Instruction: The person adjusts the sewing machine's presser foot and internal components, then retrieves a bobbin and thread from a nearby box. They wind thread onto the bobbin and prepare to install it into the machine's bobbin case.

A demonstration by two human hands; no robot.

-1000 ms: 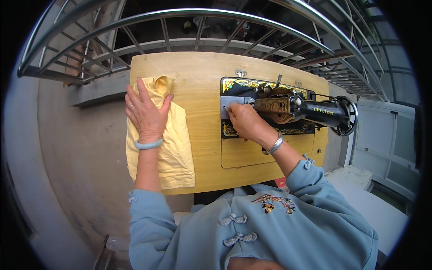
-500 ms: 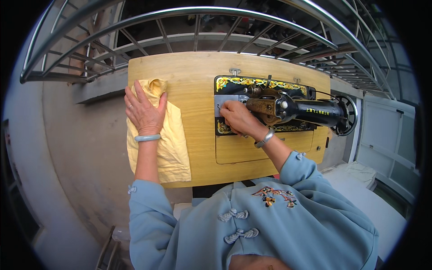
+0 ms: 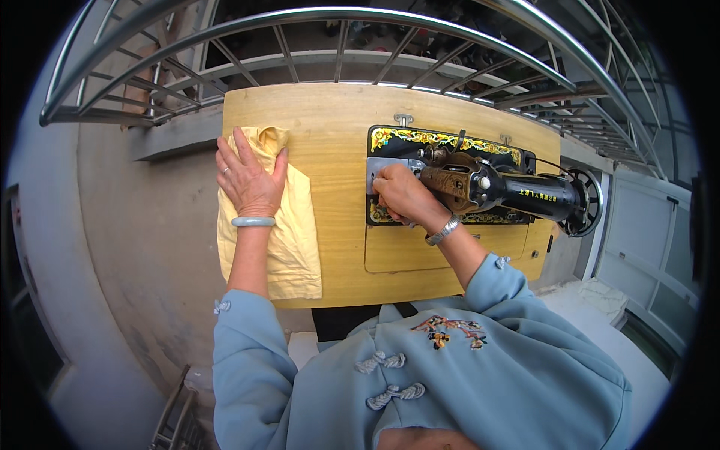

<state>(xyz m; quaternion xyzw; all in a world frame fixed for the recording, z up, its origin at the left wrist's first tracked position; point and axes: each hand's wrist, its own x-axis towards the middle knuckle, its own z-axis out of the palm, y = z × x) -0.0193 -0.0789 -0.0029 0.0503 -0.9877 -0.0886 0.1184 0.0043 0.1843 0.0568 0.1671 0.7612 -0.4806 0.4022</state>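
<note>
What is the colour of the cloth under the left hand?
The cloth is plain pale yellow, best seen in the head view.

A metal railing (image 3: 360, 11) runs beyond the bench's (image 3: 337, 150) far edge. A grey ledge (image 3: 169, 142) lies by its far left corner, a pale door (image 3: 637, 232) beyond its right edge, a white surface (image 3: 600, 315) off its near right corner.
</note>
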